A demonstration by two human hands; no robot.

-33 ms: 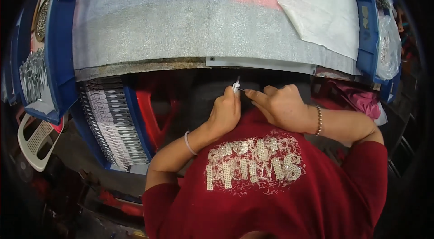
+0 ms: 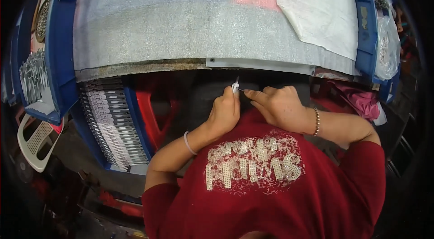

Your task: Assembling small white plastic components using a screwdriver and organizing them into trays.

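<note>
In front of my chest, just below the table's near edge, my left hand point(image 2: 224, 111) is closed on a small white part point(image 2: 235, 87) with a thin tip pointing up from it. Fingers of my right hand point(image 2: 282, 107) are pinched together beside it. From that pinch a thin dark metal rod point(image 2: 241, 90) reaches the white part's side; its rear end is hidden in my fingers, so its exact kind cannot be told. Both hands are held close together above my dark lap.
A table point(image 2: 176, 35) covered with pale foam sheeting spans the far side, a white cloth point(image 2: 321, 17) on its right. At lower left a blue crate point(image 2: 140, 126) holds several rows of grey-and-white handled pieces point(image 2: 106, 121). Blue bins point(image 2: 63, 58) with metal parts flank the table.
</note>
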